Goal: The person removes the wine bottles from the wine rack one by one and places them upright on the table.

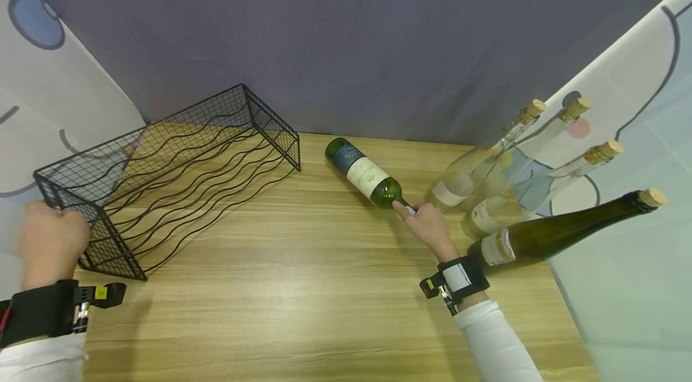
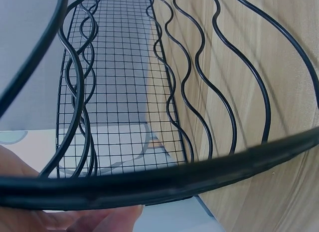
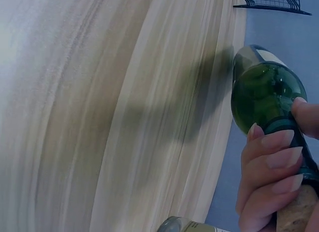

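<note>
My left hand (image 1: 54, 244) grips the near left end of a black wire wine rack (image 1: 178, 157) with mesh sides and wavy bars. In the left wrist view, fingertips (image 2: 119, 219) show below a thick black rim of the rack. My right hand (image 1: 429, 227) holds a green wine bottle (image 1: 367, 176) by its neck, the base pointing away toward the back wall. The bottle bears a cream and blue label. Seen from the right wrist, the fingers (image 3: 281, 157) curl round the neck and a cork (image 3: 297, 212) sticks out below them.
Right of my right hand stand three clear corked bottles (image 1: 447, 191) and a tall dark green corked bottle (image 1: 562, 232), close beside my wrist. The wooden table (image 1: 281, 310) meets a grey wall (image 1: 346, 39) behind. Patterned panels (image 1: 54, 93) flank it on both sides.
</note>
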The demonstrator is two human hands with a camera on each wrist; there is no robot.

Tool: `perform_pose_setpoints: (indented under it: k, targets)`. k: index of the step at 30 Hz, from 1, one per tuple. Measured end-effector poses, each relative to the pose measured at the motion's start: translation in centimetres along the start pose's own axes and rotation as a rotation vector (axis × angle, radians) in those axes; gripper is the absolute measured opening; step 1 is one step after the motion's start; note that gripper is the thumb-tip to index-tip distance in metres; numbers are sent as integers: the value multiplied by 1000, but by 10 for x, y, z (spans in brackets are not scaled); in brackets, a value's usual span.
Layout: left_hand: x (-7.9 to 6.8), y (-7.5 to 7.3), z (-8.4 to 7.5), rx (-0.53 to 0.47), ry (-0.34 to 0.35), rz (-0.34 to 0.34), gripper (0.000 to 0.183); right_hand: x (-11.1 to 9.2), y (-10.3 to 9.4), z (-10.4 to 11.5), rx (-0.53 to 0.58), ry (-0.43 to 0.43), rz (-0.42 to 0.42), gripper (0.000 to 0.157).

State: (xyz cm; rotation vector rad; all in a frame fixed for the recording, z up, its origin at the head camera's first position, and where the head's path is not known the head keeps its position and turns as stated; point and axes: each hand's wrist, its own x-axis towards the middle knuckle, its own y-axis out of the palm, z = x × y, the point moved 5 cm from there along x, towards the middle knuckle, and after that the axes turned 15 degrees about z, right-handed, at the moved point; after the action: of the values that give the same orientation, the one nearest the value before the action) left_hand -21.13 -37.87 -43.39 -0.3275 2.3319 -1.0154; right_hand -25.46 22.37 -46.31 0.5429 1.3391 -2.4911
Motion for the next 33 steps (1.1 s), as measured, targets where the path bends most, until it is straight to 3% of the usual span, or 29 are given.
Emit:
perform_pose_setpoints:
  k: [11,17,25,33]
  targets:
    - [3,0,1,2,-15,7,58,0,2,-3,-19,18,-5,55]
    - [0,0,0,2,-18,14,58,-1,4,-3,63,-5,69,51]
    - [1,0,1,-2,-7,6,58,-5,5,1,217,-46,197,31]
    - [1,0,0,-3,-8,15,59,-8,1,6,233,-90,198,31]
